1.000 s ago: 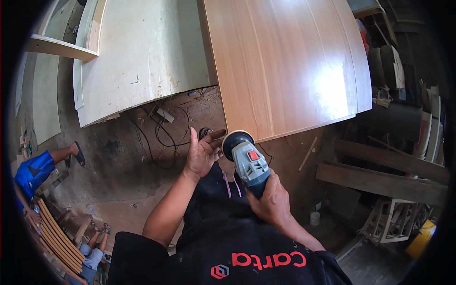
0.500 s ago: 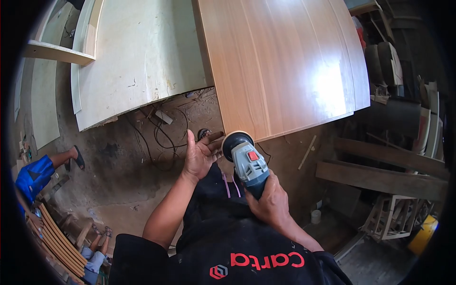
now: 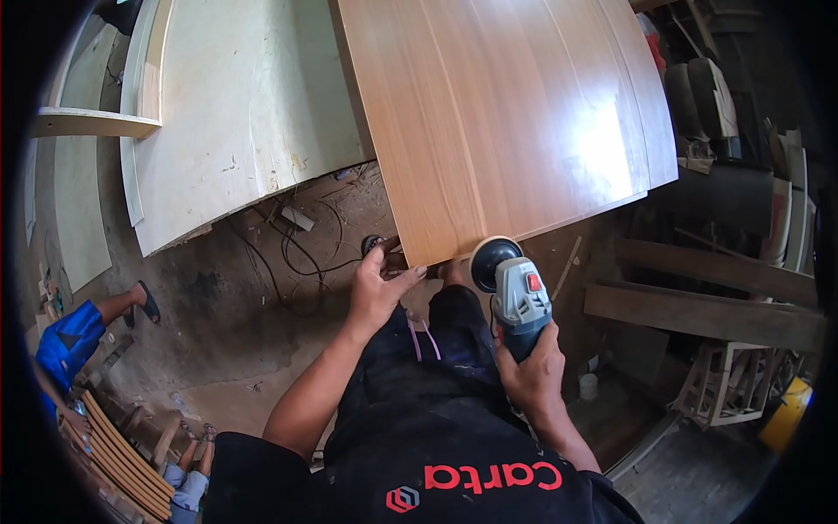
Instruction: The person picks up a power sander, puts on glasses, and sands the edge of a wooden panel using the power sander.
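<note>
- The right hand (image 3: 534, 371) is wrapped around the body of a grey power tool (image 3: 524, 301), whose red switch (image 3: 533, 282) faces up.
- The tool's round black pad (image 3: 496, 264) is at the near edge of a glossy wood-grain panel (image 3: 471, 131); whether they touch, I cannot tell.
- The left hand (image 3: 377, 288) is at the panel's near left corner, thumb by the tip and fingers partly hidden beyond it; how firmly it grips, I cannot tell.
- A pale board (image 3: 236, 113) lies left of the panel.
- Dark cables (image 3: 301, 258) loop on the floor (image 3: 218, 323) below that board.
- Dark planks (image 3: 698, 316) lie to the right, near a white cup (image 3: 588, 386).
</note>
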Tool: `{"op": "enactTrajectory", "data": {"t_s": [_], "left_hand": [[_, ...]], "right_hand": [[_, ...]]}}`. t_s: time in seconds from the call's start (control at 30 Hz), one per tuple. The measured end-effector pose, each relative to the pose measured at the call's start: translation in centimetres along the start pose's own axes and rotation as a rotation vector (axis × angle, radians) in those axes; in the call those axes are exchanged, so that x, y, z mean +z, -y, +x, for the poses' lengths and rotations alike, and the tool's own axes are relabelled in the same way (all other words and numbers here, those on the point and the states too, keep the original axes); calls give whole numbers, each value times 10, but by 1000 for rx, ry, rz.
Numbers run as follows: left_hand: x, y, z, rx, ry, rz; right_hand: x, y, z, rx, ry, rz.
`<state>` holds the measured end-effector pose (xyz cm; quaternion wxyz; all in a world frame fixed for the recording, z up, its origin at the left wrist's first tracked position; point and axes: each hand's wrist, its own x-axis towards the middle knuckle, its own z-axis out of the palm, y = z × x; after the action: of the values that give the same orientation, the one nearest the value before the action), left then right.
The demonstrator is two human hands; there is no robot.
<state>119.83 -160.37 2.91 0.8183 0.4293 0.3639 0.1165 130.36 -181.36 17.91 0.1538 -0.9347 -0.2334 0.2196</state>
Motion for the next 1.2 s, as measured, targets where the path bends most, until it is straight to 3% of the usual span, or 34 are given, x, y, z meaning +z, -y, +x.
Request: {"op": "enactTrajectory", "data": {"t_s": [0.03,0.23,0.4,0.57,0.77,1.03,1.2], "left_hand": [[4,-5,0,68,-30,184],[-1,-29,-2,-55,6,274],[-14,-9,2,96,31,199],[-38,3,13,-58,67,233],[-19,-39,45,-143,-100,97],[-37,-63,70,-114,151,311],[-46,-61,82,-156,234,285]], "right_hand": [[-2,0,0,11,-12,9],[-1,4,-3,4,52,-3],[4,4,-2,-83,85,17],[3,2,3,-108,100,-1],[24,3,-11,-100,100,45],[53,38,-27,40,-16,154],[64,53,-36,105,-54,173]]}}
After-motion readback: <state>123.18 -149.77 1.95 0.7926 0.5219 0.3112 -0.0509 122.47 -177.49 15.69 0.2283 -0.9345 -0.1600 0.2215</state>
